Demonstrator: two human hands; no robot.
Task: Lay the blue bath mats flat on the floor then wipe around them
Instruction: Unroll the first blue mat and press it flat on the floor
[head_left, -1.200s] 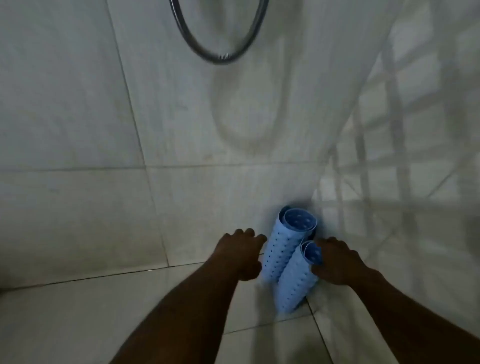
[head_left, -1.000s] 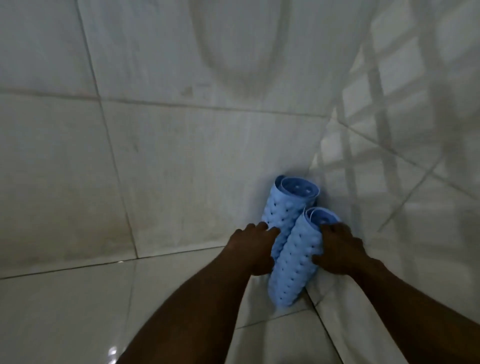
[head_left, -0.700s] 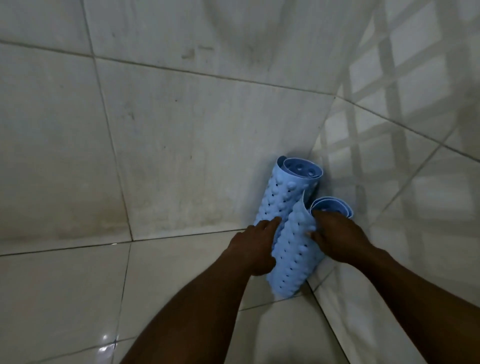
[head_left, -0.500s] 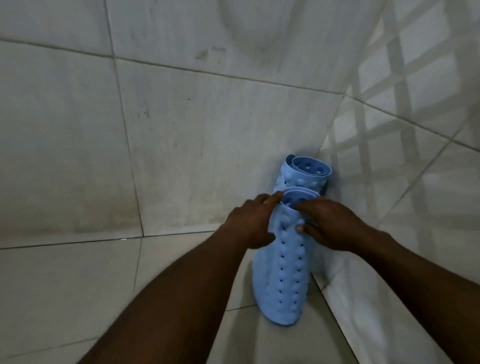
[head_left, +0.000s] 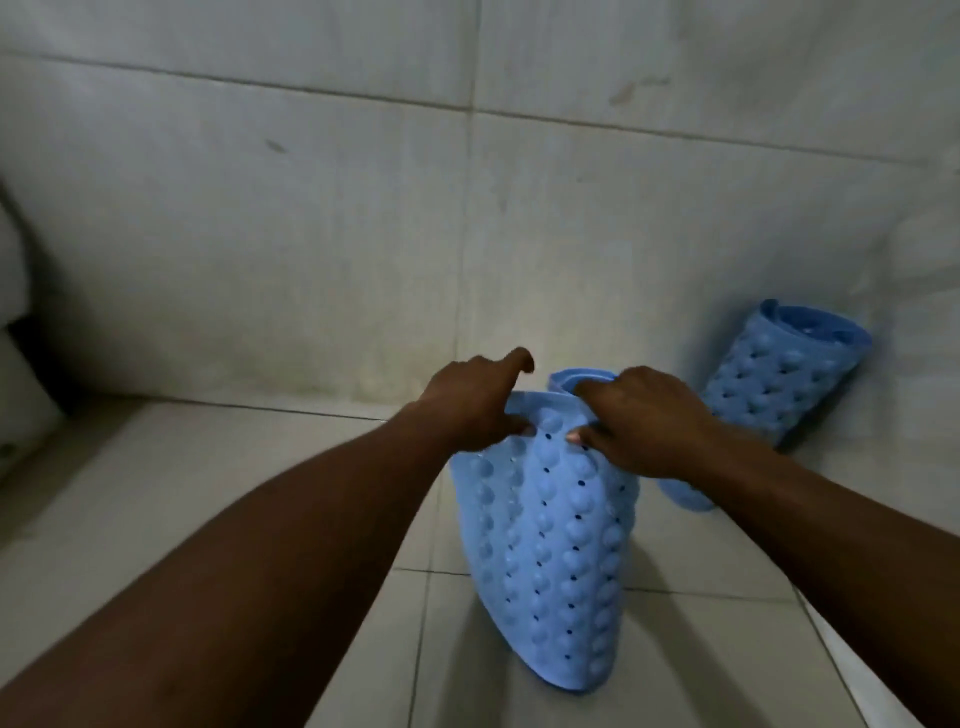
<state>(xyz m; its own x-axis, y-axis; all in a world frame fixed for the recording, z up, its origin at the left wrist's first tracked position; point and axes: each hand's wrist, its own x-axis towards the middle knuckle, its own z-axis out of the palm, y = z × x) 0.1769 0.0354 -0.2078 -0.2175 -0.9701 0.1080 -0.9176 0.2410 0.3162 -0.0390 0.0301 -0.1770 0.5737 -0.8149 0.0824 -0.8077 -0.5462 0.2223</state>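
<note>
- Two of them in shot, both blue and bumpy with rows of little holes: the near mat (head_left: 550, 561) and the rolled mat (head_left: 763, 395).
- The near mat stood more or less upright on the floor (head_left: 208, 493), a bit out from the back wall (head_left: 311, 234) and right in the middle of the view. It was partly opened out, so the wide bumpy face pointed at the camera, with a curl of roll showing behind its top edge. Its bottom end looked to be resting on the tiles.
- The left hand (head_left: 472, 402) pinched the top edge of the near mat at its left corner, thumb on the front face. The index finger stuck out past the edge, not touching anything.
- The right hand (head_left: 639, 421) gripped the same top edge just beside the left one. Its fingers (head_left: 597, 387) were curled over the rim, clamped on the mat, thumb pressed on the front.
- The two hands sat close together without quite touching, both forearms reaching in from the bottom of the view.
- The rolled mat was a tight tube in the far right corner of the floor, tilted with its open end up and leaning on the wall there. It was apart from the near mat, and no hand was on it.
- Something pale with a dark gap sat at the left edge of the floor. It was too dim to tell what.
</note>
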